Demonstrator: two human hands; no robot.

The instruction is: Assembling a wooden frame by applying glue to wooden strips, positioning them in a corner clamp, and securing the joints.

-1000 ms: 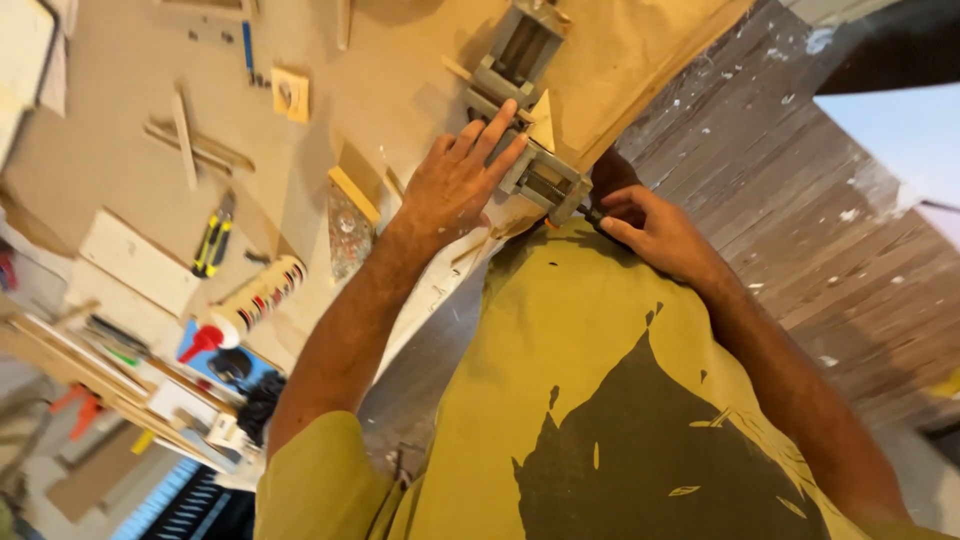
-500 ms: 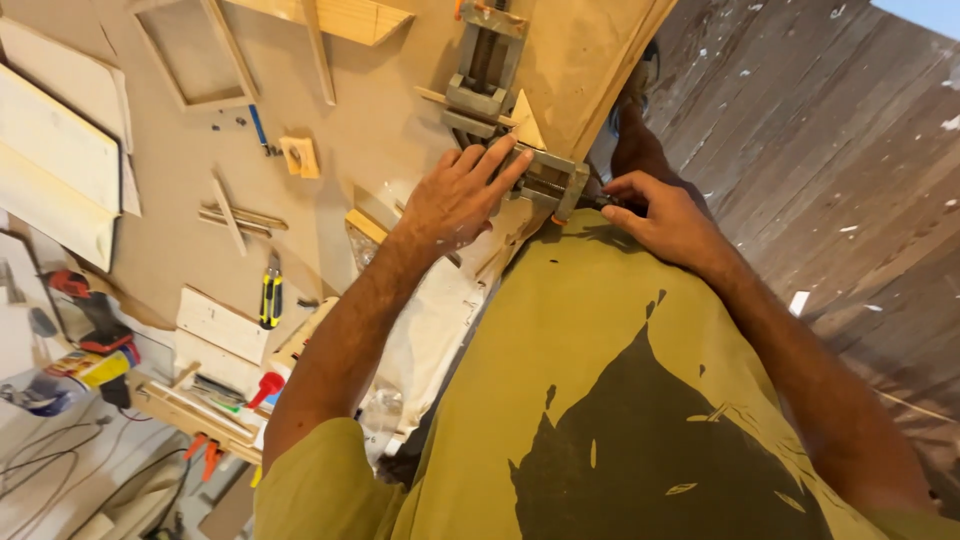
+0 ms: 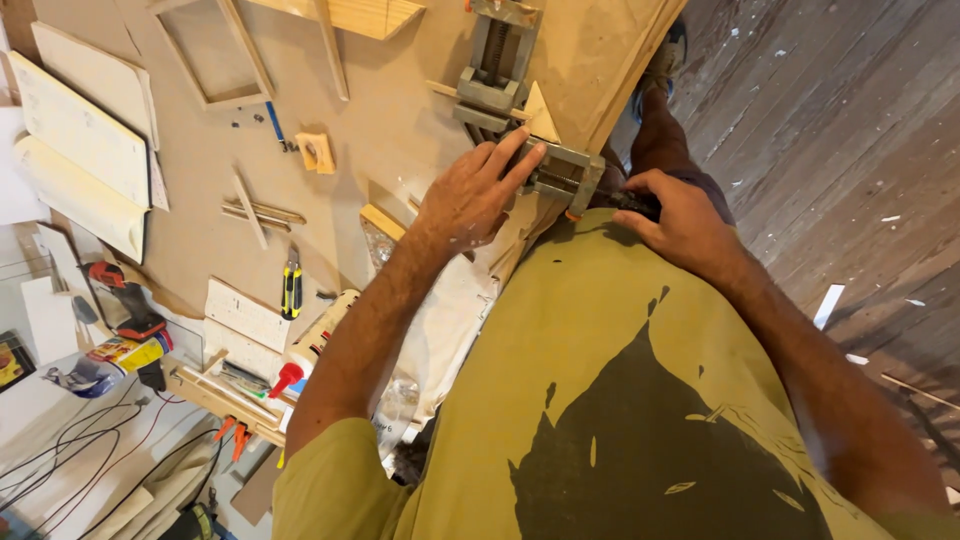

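The corner clamp (image 3: 545, 165), a grey metal frame with 2 screw arms meeting at a right angle, sits at the near edge of the table (image 3: 200, 210), at about 12 o'clock from the person's chest and just beside the table's corner. A pale triangular wood piece (image 3: 540, 118) is already seated in the angle of the clamp, so the loading looks done; what seems left, judging from the hands, is drawing the near screw tight. The left hand (image 3: 470, 200) lies flat over the clamp's near arm, fingers (image 3: 520, 158) spread and pressing down rather than curled around anything, steadying the frame. The right hand (image 3: 680, 220) is closed around the dark screw handle (image 3: 625, 200) at about 3 o'clock of the clamp, with an orange washer or collar just inside the grip. One arm of the clamp has its long axis toward 12 o'clock, running away from the person to a second jaw block (image 3: 495, 60); the other runs toward 3 o'clock, ending in the held handle. How tightly the wood is pinched cannot be told. At 9 o'clock on the table lie a yellow-handled utility knife (image 3: 291, 285), a glue bottle with a red tip (image 3: 310, 350) and loose wood strips (image 3: 255, 210).
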